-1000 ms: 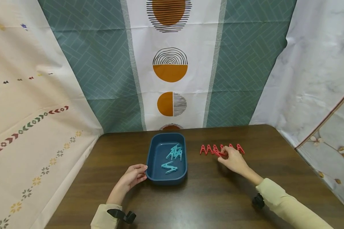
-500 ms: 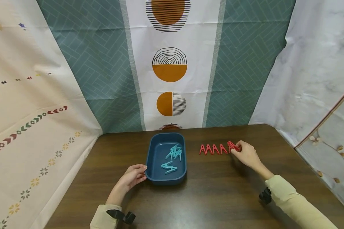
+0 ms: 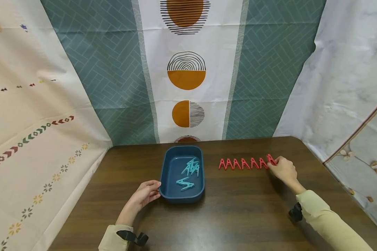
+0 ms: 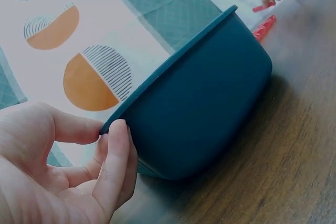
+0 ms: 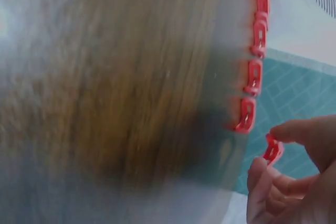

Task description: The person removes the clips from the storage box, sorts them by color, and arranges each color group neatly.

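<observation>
Right hand (image 3: 284, 169): pinches a small red plastic clothespin (image 3: 271, 159) at the right end of the row of red plastic clothespins (image 3: 242, 163).
Left hand (image 3: 146, 192): fingers curled against the rim of the dark blue plastic tray (image 3: 164, 167), steadying it.
Doing it well: set the held pin down upright, just beside the last one (same spacing, same facing), without nudging neighbours.
Hard to see: the right wrist view is blurred; the pile of teal plastic clothespins (image 3: 189, 173) in the tray overlaps, count unclear.

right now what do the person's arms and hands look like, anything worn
Both hands, left hand and right hand, are bare. Each arm wears a pale cream long sleeve, and a small black wrist device is strapped at each cuff.
</observation>
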Motion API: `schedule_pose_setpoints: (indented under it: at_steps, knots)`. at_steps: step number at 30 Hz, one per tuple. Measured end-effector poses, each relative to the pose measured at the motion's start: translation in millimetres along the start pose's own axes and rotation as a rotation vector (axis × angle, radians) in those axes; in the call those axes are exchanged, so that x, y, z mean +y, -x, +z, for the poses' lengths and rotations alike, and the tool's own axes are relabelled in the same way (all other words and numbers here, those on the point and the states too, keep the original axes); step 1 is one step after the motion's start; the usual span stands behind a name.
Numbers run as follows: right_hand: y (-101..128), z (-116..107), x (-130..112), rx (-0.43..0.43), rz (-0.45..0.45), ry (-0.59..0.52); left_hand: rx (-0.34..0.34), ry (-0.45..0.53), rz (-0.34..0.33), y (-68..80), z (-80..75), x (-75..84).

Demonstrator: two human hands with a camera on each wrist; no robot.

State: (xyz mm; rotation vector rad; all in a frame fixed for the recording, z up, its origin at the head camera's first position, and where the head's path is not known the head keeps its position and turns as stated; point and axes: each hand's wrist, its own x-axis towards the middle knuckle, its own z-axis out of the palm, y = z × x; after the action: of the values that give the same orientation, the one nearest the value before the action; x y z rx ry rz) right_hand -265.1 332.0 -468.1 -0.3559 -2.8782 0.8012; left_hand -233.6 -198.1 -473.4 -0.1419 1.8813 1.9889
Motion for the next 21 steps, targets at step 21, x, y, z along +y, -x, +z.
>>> schedule_pose_setpoints:
  at_steps: [21]
  knots:
    - [-16.6, -0.7, 15.2, -0.134, 0.096, 0.032, -0.036, 0.011, 0.005, -0.6, -1.9, -0.8]
